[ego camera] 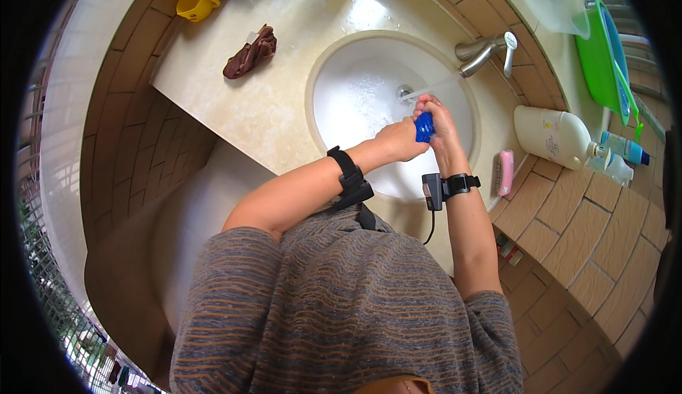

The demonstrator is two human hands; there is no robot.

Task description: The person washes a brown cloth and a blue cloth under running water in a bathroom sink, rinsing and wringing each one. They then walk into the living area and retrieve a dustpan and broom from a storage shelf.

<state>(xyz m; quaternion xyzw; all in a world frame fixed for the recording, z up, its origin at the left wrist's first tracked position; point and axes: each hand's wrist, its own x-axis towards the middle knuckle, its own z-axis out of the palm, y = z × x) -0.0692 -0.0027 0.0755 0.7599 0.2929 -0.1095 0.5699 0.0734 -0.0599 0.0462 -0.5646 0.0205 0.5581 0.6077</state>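
Over a white round sink basin, my left hand and my right hand both grip a small blue object. It looks shiny and wet; the fingers cover much of it, so I cannot tell its kind. A stream of water runs from the metal faucet into the basin beside my right fingertips. Near those fingers lies the metal drain. Splashing water spreads across the left part of the basin.
A crumpled brown cloth lies on the stone counter, with a yellow cup behind it. To the right are a pink-handled brush, a cream pump bottle and a green basin.
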